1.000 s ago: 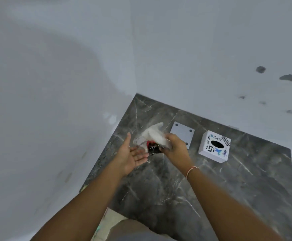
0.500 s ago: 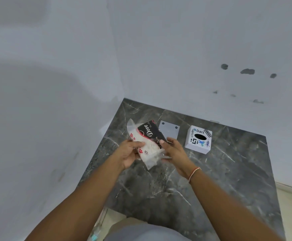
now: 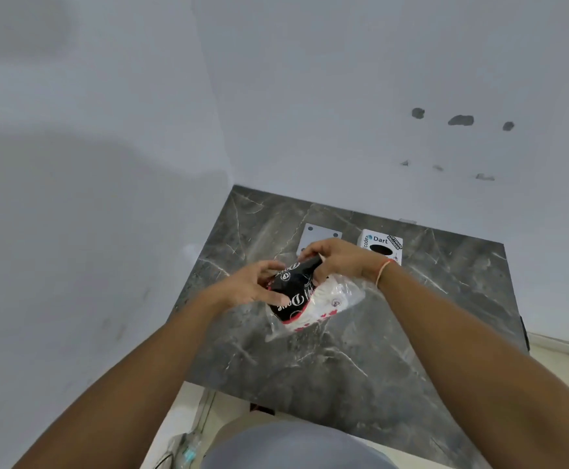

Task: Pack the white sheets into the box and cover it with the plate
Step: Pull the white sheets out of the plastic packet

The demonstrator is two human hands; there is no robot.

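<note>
A plastic pack of white sheets (image 3: 313, 299), with a black label and red hearts, is held above the dark marble table (image 3: 327, 360). My left hand (image 3: 249, 286) grips its left end and my right hand (image 3: 337, 258) grips its far end near the black label. Behind my hands lies a flat grey square plate (image 3: 313, 231) with dark corner holes, partly hidden. To its right stands a white cube box (image 3: 383, 243) with stickers and a black oval opening on top.
The table sits in a corner between two white walls (image 3: 107, 164). Its near edge (image 3: 276, 409) shows pale floor and a cable below. The right wall carries several dark marks (image 3: 460, 120).
The pack has been turned round in both hands: the black label now points down-left and the clear end to the right. My right hand has moved up to the pack's far end.
</note>
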